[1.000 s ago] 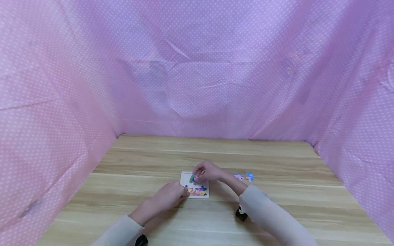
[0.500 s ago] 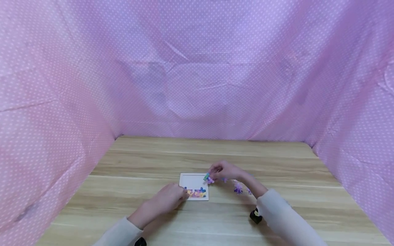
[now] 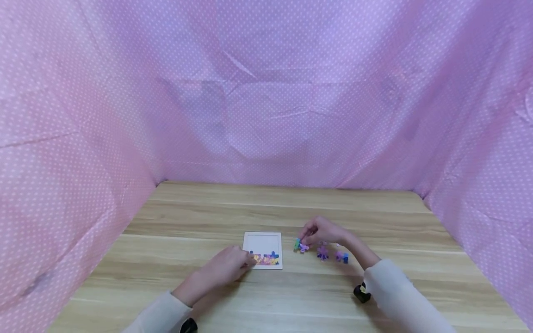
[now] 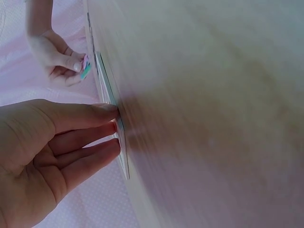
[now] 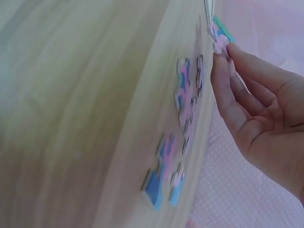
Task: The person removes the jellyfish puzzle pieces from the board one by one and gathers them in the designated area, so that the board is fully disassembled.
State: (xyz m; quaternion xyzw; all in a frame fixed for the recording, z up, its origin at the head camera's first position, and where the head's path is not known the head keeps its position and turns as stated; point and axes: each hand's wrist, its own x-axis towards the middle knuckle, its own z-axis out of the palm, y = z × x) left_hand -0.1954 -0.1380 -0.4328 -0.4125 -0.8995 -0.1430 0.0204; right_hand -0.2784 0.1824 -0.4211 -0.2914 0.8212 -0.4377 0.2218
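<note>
A jigsaw piece (image 3: pixel 297 245) in green, blue and pink is pinched between the thumb and fingertips of my right hand (image 3: pixel 325 230). In the right wrist view this piece (image 5: pixel 220 39) is held clear of the tabletop. To its left lies a square white puzzle tray (image 3: pixel 262 241), with a row of yellow, pink and blue pieces (image 3: pixel 266 260) along its near side. My left hand (image 3: pixel 230 267) holds the tray's left edge. Up close in the left wrist view, its thumb and fingertips meet on the thin tray edge (image 4: pixel 122 142).
Several loose jigsaw pieces, among them a purple one (image 3: pixel 322 252) and a pink-and-blue one (image 3: pixel 342 257), lie on the wooden table (image 3: pixel 200 212) below and right of my right hand. Pink dotted cloth (image 3: pixel 266 129) walls the table's back and sides.
My right hand has moved right, from above the tray to beside it near the loose pieces, still pinching the green-edged jigsaw piece. My left hand stays at the tray edge.
</note>
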